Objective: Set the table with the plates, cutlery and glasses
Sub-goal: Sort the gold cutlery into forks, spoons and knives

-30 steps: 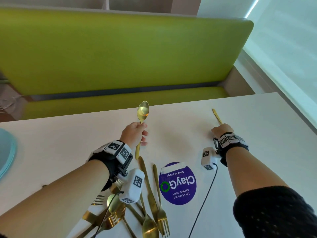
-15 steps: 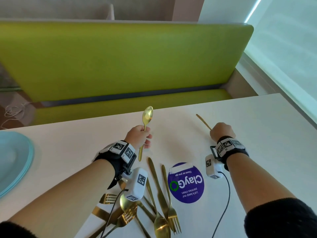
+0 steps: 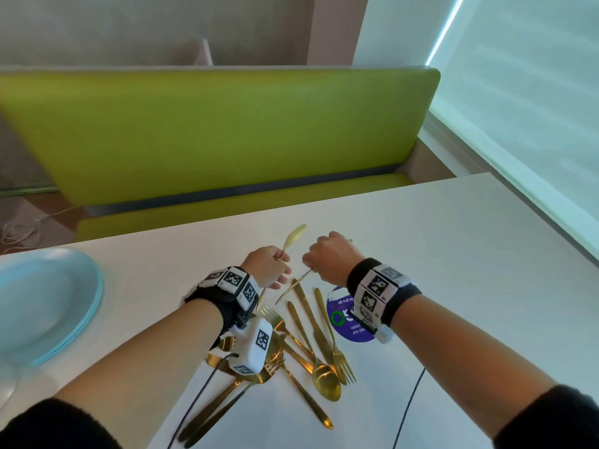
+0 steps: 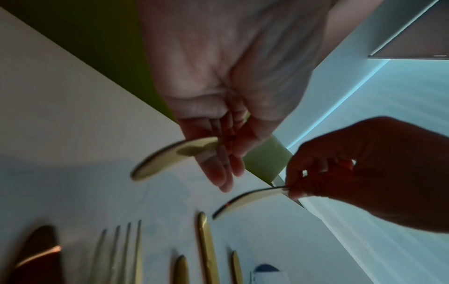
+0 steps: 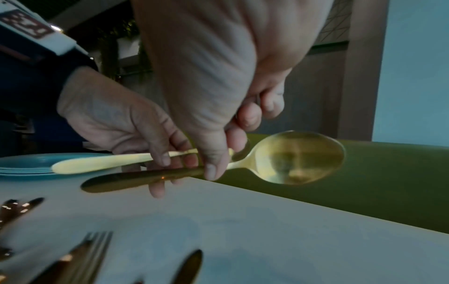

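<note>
The white table [image 3: 453, 254] stood in front of a green bench [image 3: 227, 134]. On the table's left edge sat a stack of blue plates [image 3: 48, 303]; nothing showed on the top one, and the number in the stack could not be told. A pile of gold cutlery [image 3: 301, 345] lay loose on the table just below the hands, partly across a purple round sticker [image 3: 343, 315]: at least three forks, one spoon and some knives, the rest hidden under the left wrist camera.

Two gold spoons were held above the table. The left hand [image 3: 265, 267] pinched the first spoon [image 3: 293, 238] at mid-handle, thumb against curled fingers, its bowl rising past the knuckles towards the bench. The right hand [image 3: 327, 262], close beside it, gripped the second spoon [image 5: 298, 157] near the neck with curled fingers and thumb, its handle end [image 3: 291, 288] slanting down towards the pile.
</note>
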A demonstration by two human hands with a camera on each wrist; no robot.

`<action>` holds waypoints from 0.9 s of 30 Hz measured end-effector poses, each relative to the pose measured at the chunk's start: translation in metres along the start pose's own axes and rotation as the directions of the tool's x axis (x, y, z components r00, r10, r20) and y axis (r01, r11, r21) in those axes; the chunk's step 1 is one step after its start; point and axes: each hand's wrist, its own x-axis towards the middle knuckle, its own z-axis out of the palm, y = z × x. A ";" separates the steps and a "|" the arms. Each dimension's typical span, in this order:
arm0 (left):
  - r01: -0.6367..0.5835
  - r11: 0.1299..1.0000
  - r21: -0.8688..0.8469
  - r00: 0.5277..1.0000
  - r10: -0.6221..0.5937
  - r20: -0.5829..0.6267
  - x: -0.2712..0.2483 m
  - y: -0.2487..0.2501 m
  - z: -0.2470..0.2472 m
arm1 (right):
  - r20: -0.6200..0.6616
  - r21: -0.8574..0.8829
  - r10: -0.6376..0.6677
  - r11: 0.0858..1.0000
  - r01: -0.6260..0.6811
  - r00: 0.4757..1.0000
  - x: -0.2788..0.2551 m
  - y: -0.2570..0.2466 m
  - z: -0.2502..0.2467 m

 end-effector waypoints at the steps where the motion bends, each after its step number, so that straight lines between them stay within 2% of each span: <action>1: 0.003 1.000 0.016 1.000 -0.003 0.029 -0.007 -0.003 -0.001 | 0.000 -0.013 -0.029 0.999 0.029 1.000 0.000 -0.009 -0.005; 5: -0.029 0.996 0.080 0.992 0.019 0.124 -0.034 -0.012 -0.008 | 0.002 -0.054 -0.115 0.992 0.115 0.993 0.000 -0.039 -0.016; 9: -0.014 1.000 -0.017 0.974 0.017 0.228 -0.055 -0.024 -0.013 | 0.018 -0.048 -0.135 0.990 0.136 0.991 -0.002 -0.059 -0.022; 13: 0.001 1.000 -0.026 0.959 0.007 0.285 -0.067 -0.033 -0.013 | 0.035 -0.069 -0.186 0.980 0.188 0.982 -0.006 -0.077 -0.031; 19: -0.027 0.997 -0.071 0.969 0.043 0.242 -0.075 -0.044 -0.018 | 0.026 -0.043 -0.184 0.982 0.185 0.983 -0.007 -0.090 -0.041; 24: -0.036 0.998 -0.057 0.983 0.046 0.177 -0.075 -0.044 -0.021 | -0.063 0.098 -0.097 0.990 0.103 0.993 -0.001 -0.091 -0.033; 27: 0.003 0.993 -0.119 0.988 0.016 0.156 -0.070 -0.047 -0.022 | -0.120 0.342 0.084 0.939 -0.038 0.989 -0.003 -0.087 -0.026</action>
